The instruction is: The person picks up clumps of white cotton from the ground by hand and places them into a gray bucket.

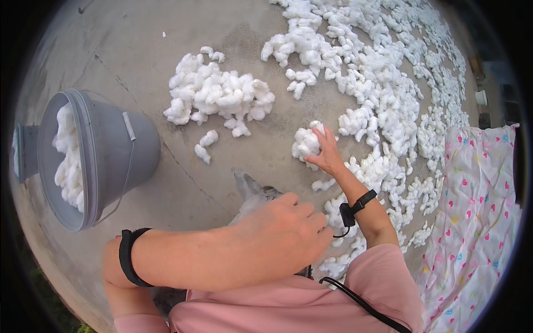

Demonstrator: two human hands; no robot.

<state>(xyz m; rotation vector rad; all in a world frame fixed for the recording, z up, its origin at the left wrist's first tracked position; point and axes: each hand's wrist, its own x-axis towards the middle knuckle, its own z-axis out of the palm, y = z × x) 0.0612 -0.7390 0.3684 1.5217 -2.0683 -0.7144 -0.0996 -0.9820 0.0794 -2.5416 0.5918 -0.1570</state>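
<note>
My right hand point(328, 154) reaches out over the floor, its fingers and thumb closed round the right side of a fluffy white clump of raw cotton point(305, 143). My left hand point(288, 228) is held across in front of my body, back upward and fingers curled under. The fingertips and anything inside them are hidden. Just beyond it shows a crinkled grey piece point(252, 194), partly covered by the hand. A loose heap of cotton point(216, 91) lies ahead and to the left, with a small tuft point(206, 145) below it.
A grey bucket point(130, 161) with a wire handle lies tipped at the left, cotton point(68, 158) inside its mouth. Cotton point(383, 83) spreads widely over the concrete floor point(183, 172) at the right. A heart-patterned cloth point(472, 222) lies at the far right.
</note>
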